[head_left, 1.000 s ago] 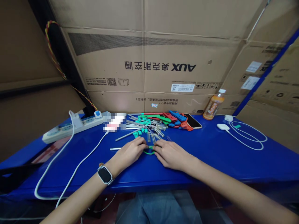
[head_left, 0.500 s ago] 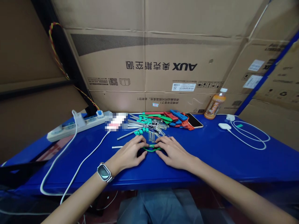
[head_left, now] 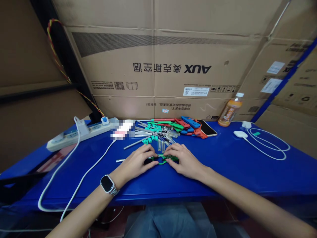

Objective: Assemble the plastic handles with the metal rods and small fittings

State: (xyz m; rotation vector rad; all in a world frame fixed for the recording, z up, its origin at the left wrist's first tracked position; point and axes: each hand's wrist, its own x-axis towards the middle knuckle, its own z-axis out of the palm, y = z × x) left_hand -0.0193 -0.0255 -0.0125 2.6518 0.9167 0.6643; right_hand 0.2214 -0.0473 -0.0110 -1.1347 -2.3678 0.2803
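Observation:
Both my hands rest on the blue table [head_left: 223, 165] and pinch the two ends of a small green plastic piece [head_left: 162, 159] lying flat between them. My left hand [head_left: 137, 162], with a smartwatch [head_left: 107, 183] on its wrist, grips the left end with closed fingers. My right hand [head_left: 184, 160] grips the right end the same way. Just behind my fingers lie several small clear tubes [head_left: 162, 145] and a thin metal rod [head_left: 121, 160].
A heap of green, red and blue plastic tools [head_left: 173, 127] and metal rods lies at the back, beside a phone [head_left: 208, 128]. An orange drink bottle [head_left: 230, 112] stands right. A power strip [head_left: 79, 132] with white cable lies left, a white charger cable [head_left: 267, 142] right. Cardboard boxes [head_left: 160, 66] wall the back.
The green piece went from a bent loop to lying flatter and stretched between my hands. My hands shifted slightly apart; the view moved a little.

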